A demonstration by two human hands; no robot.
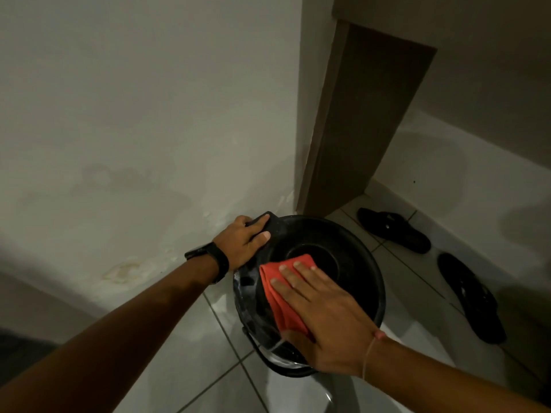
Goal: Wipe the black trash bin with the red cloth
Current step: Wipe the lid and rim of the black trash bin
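The black trash bin (351,248) stands on the tiled floor near a wall corner, seen from above with its round mouth open. My left hand (243,241), with a black watch on the wrist, grips the bin's far-left rim. My right hand (325,311) lies flat on the red cloth (283,296) and presses it against the inside of the near-left wall of the bin. Part of the cloth is hidden under my palm.
A pair of black sandals (393,229) (471,296) lies on the floor tiles to the right. A brown door (357,129) stands behind the bin. A stained white wall (134,144) runs along the left.
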